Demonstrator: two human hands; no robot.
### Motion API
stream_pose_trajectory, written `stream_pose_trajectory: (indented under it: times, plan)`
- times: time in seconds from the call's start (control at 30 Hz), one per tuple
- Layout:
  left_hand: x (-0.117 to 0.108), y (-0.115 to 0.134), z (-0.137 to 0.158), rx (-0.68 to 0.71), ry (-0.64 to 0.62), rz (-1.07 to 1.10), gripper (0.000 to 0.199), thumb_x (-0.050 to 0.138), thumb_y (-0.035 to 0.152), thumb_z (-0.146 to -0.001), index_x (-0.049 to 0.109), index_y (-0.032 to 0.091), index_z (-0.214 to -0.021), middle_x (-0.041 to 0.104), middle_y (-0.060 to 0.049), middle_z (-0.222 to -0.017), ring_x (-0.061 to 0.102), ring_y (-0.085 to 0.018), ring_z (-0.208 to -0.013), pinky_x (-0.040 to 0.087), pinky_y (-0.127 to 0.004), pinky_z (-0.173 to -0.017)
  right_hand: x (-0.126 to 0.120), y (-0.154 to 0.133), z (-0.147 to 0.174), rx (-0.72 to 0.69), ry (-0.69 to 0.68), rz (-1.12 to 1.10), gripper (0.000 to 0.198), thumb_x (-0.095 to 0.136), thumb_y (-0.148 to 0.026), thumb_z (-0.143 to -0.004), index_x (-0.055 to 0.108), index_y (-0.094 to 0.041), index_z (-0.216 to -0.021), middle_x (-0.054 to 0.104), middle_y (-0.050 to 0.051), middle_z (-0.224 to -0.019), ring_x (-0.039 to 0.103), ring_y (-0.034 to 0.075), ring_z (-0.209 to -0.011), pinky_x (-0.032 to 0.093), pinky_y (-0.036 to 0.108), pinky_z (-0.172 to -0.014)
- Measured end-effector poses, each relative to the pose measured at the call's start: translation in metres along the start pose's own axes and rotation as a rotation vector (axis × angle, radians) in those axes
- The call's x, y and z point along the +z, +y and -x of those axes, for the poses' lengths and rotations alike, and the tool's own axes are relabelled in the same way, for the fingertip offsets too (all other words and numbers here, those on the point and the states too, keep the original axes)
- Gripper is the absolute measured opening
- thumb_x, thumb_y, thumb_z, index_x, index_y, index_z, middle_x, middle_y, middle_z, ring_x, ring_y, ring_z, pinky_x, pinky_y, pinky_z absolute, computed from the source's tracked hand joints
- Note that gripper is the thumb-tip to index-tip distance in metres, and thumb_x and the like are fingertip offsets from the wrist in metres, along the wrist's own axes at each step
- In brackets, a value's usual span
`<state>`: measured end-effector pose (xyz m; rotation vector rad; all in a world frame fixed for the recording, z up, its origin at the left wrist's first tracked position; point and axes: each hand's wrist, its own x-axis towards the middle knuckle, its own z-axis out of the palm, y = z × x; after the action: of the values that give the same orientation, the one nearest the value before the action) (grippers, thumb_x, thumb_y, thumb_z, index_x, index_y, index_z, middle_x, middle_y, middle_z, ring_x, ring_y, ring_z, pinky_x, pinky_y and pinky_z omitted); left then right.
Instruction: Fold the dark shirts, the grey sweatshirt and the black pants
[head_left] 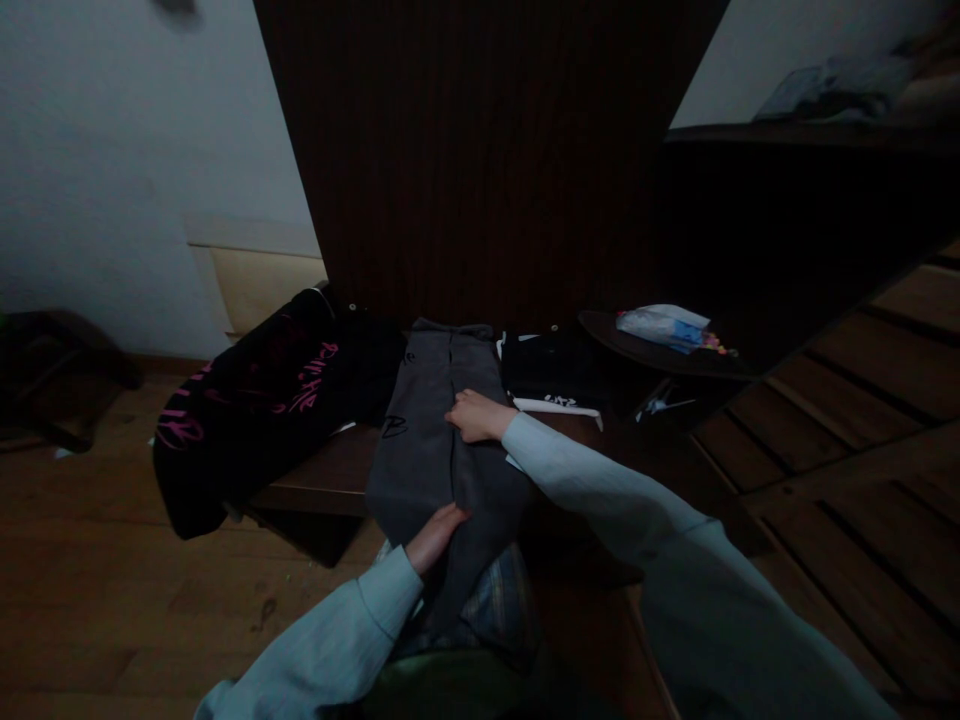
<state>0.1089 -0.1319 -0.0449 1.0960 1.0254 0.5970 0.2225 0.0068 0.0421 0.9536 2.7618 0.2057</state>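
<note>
Grey trousers (420,400) with black lettering lie lengthwise over a dark bench. A dark line runs down between their two halves, and the near end hangs over the bench edge towards my lap. My right hand (480,415) is closed, its fingertips pinching the cloth at that middle line. Nearer to me, my left hand (436,538) grips the lower part, thumb on top and fingers mostly hidden by the cloth. Left of the trousers lies a black garment (255,400) with pink lettering. On their right is a folded black cloth item (551,365) with white print.
The dark wooden bench (315,490) stands against a tall dark panel (480,150). A small rounded shelf (600,335) at right holds a plastic packet (664,325). Wooden slats (847,470) lie farther right, and a dark stool (60,370) stands at far left.
</note>
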Motion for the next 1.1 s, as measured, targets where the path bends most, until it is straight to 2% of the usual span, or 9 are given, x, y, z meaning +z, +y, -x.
stream_pose_trajectory:
  times: [0.1, 0.17, 0.27, 0.4, 0.47, 0.53, 0.6, 0.73, 1.1]
  plan:
    - [-0.017, 0.003, 0.013, 0.035, -0.016, -0.372, 0.027, 0.053, 0.041, -0.071, 0.063, 0.020, -0.058, 0.064, 0.000, -0.058, 0.060, -0.017, -0.067, 0.043, -0.025, -0.064, 0.006, 0.001, 0.012, 0.007, 0.164, -0.134, 0.025, 0.051, -0.011, -0.071, 0.060, -0.014, -0.094, 0.062, 0.010, -0.091, 0.051, 0.022, -0.093, 0.036, 0.033, -0.082]
    - [-0.030, 0.014, 0.028, 0.070, 0.051, -0.623, 0.029, 0.055, 0.041, -0.070, 0.059, 0.020, -0.049, 0.060, -0.001, -0.051, 0.059, -0.017, -0.063, 0.041, -0.025, -0.062, 0.012, 0.006, 0.026, 0.062, 0.300, -0.240, 0.026, 0.050, -0.014, -0.074, 0.056, -0.014, -0.100, 0.058, 0.009, -0.102, 0.048, 0.021, -0.099, 0.035, 0.034, -0.087]
    - [-0.048, 0.040, 0.041, 0.154, 0.177, -1.017, 0.038, 0.039, 0.041, -0.082, 0.063, 0.021, -0.060, 0.063, -0.004, -0.060, 0.059, -0.017, -0.062, 0.041, -0.026, -0.061, 0.023, 0.016, 0.048, 0.222, 0.434, -0.382, 0.026, 0.047, -0.016, -0.078, 0.053, -0.014, -0.104, 0.055, 0.010, -0.107, 0.047, 0.020, -0.103, 0.036, 0.035, -0.090]
    - [-0.058, 0.069, 0.015, 0.460, 0.312, -1.131, 0.033, 0.033, 0.031, -0.086, 0.062, 0.020, -0.097, 0.065, -0.006, -0.100, 0.057, -0.017, -0.094, 0.041, -0.028, -0.084, 0.041, 0.008, 0.061, 0.399, 0.443, -0.498, 0.030, 0.044, -0.022, -0.082, 0.051, -0.015, -0.110, 0.054, 0.011, -0.113, 0.047, 0.020, -0.109, 0.035, 0.036, -0.094]
    - [-0.058, 0.072, -0.008, 0.457, 0.356, -1.240, 0.034, 0.037, 0.029, -0.085, 0.055, 0.019, -0.111, 0.055, -0.008, -0.120, 0.047, -0.021, -0.112, 0.036, -0.035, -0.094, 0.049, -0.008, 0.057, 0.435, 0.411, -0.516, 0.038, 0.044, -0.031, -0.083, 0.047, -0.015, -0.117, 0.048, 0.012, -0.124, 0.041, 0.021, -0.117, 0.032, 0.037, -0.098]
    - [-0.055, 0.069, -0.029, 0.356, 0.398, -1.355, 0.039, 0.040, 0.031, -0.084, 0.050, 0.019, -0.120, 0.046, -0.010, -0.131, 0.037, -0.027, -0.121, 0.033, -0.045, -0.096, 0.055, -0.027, 0.050, 0.465, 0.357, -0.514, 0.047, 0.041, -0.039, -0.084, 0.042, -0.014, -0.124, 0.040, 0.014, -0.133, 0.032, 0.023, -0.125, 0.028, 0.041, -0.100]
    - [-0.053, 0.063, -0.042, 0.285, 0.437, -1.433, 0.043, 0.040, 0.034, -0.084, 0.046, 0.020, -0.125, 0.039, -0.011, -0.136, 0.030, -0.032, -0.126, 0.030, -0.052, -0.095, 0.060, -0.044, 0.043, 0.495, 0.305, -0.490, 0.052, 0.035, -0.042, -0.086, 0.037, -0.014, -0.129, 0.033, 0.014, -0.138, 0.025, 0.025, -0.129, 0.023, 0.045, -0.102]
    - [-0.055, 0.055, -0.049, 0.295, 0.473, -1.490, 0.047, 0.036, 0.037, -0.085, 0.040, 0.023, -0.130, 0.031, -0.010, -0.140, 0.021, -0.033, -0.129, 0.022, -0.056, -0.097, 0.062, -0.057, 0.038, 0.532, 0.287, -0.436, 0.052, 0.029, -0.042, -0.088, 0.032, -0.017, -0.133, 0.026, 0.011, -0.142, 0.018, 0.024, -0.131, 0.017, 0.048, -0.104]
    - [-0.077, 0.068, -0.083, 0.271, 0.445, -1.498, 0.049, 0.035, 0.039, -0.085, 0.035, 0.024, -0.132, 0.026, -0.008, -0.142, 0.018, -0.031, -0.131, 0.017, -0.057, -0.099, 0.063, -0.025, 0.014, 0.548, 0.239, -0.427, 0.056, 0.024, -0.046, -0.088, 0.029, -0.015, -0.135, 0.023, 0.010, -0.143, 0.016, 0.023, -0.132, 0.013, 0.046, -0.105]
